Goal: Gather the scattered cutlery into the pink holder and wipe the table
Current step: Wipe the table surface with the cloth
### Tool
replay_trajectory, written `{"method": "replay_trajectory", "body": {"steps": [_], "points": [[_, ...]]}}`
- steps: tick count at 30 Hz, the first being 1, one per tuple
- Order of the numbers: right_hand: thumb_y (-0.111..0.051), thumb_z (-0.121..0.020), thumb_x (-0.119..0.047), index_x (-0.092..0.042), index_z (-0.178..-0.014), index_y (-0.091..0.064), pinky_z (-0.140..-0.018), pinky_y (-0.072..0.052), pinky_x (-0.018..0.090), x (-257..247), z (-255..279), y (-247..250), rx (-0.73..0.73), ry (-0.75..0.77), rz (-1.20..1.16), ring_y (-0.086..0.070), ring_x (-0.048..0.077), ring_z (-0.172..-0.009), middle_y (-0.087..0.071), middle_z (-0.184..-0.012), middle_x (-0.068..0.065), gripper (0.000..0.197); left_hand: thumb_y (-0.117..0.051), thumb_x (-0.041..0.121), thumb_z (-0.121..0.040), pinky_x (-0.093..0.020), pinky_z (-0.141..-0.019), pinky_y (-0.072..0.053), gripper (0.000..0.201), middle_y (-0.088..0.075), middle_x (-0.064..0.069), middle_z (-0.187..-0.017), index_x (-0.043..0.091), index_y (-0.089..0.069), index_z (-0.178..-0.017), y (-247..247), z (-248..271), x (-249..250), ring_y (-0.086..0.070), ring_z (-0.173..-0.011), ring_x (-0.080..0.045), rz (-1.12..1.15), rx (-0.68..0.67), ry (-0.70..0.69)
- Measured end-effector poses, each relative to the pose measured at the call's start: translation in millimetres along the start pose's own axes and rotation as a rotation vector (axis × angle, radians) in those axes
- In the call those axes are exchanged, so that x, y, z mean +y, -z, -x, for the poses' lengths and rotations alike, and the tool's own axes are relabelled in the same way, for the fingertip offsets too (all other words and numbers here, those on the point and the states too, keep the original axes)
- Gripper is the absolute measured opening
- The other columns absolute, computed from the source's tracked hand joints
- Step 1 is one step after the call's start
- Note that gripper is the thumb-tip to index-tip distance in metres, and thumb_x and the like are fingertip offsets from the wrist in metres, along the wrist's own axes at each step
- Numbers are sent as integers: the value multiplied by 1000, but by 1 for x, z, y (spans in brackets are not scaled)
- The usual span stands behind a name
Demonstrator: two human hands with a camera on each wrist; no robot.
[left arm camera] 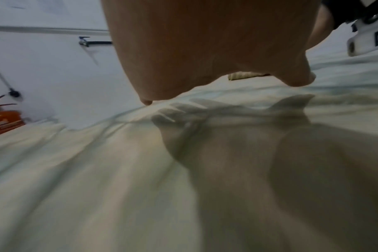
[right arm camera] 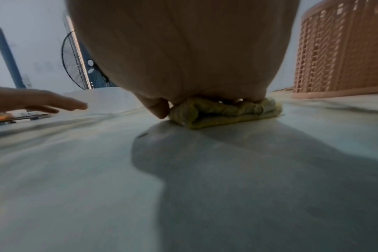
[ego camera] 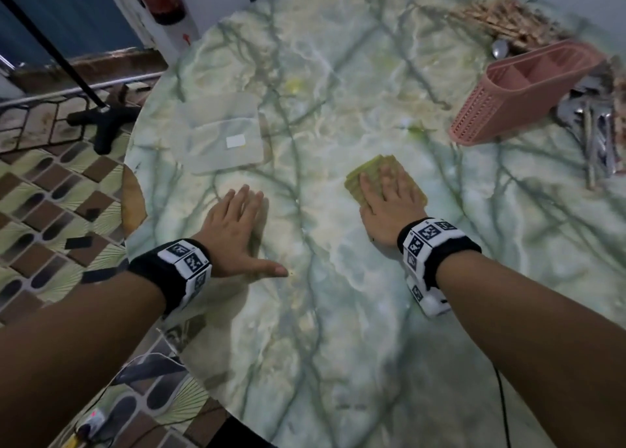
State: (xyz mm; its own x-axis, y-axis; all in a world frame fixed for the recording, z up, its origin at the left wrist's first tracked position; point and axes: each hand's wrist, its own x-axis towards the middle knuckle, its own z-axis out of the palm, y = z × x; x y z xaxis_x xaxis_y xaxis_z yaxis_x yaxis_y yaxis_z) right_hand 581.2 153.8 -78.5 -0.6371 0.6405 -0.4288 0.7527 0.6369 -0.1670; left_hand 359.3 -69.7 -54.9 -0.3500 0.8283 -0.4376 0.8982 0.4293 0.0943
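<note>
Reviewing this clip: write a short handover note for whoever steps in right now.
Right hand: flat, pressing the folded yellow cloth on the table.
Left hand: open, flat on the table, holding nothing.
Pink holder: upright at the far right, compartments look empty.
Cutlery: piled beside the holder; one spoon behind it.
Done: wiping has started.
Left: gather the cutlery, wipe the yellowish spots.

No text, brand or number can be read. The wristbands (ego camera: 188, 271) carry only black-and-white square marker patterns, and the small white label (ego camera: 236, 141) on the clear sheet near the table's left edge looks blank.
</note>
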Motion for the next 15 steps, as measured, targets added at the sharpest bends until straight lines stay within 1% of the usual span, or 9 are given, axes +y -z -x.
{"method": "replay_trajectory", "body": {"steps": [2,4,6,8,11,15], "points": [[-21,-104,-44,-37,-159,17,-123,11,51,7,4,1,-10,-77,-33,25,32,-152,29,-165,4,67,-42,108,-50,-49,-125,5,152,25,-1,-166,23,20,-158,4,-13,16,22,-153,-26,-3,-5,-47],[-20,-103,-44,-36,-158,18,-123,12,50,19,6,3,-22,-181,-70,27,31,-152,31,-164,4,68,-42,108,-49,-47,-125,6,154,22,-4,-167,19,18,-159,10,-27,33,20,-154,-27,-3,21,-77],[-19,-103,-45,-36,-158,18,-124,11,50,34,6,6,-19,-276,-111,26,32,-152,31,-164,4,67,-40,110,-45,-47,-126,4,159,21,-6,-167,16,17,-159,13,-42,42,18,-154,-27,0,35,-71],[-17,-103,-47,-35,-159,17,-124,10,49,48,6,9,-12,-350,-125,24,33,-152,30,-165,4,66,-37,111,-42,-47,-126,4,162,21,-7,-167,13,18,-159,11,-52,43,18,-154,-27,-22,9,-44],[-15,-103,-47,-36,-159,17,-124,11,48,59,2,12,-30,-387,-134,24,31,-153,29,-165,3,65,-34,111,-45,-44,-125,8,159,28,-7,-165,13,23,-157,0,-54,39,23,-153,-25,-42,-21,-13],[-18,-101,-49,-35,-159,16,-123,13,49,54,-8,17,-6,-412,-124,24,34,-152,27,-166,6,68,-33,112,-44,-44,-124,12,159,32,-5,-163,15,26,-156,-7,-56,35,28,-151,-24,-27,0,-25]]}}
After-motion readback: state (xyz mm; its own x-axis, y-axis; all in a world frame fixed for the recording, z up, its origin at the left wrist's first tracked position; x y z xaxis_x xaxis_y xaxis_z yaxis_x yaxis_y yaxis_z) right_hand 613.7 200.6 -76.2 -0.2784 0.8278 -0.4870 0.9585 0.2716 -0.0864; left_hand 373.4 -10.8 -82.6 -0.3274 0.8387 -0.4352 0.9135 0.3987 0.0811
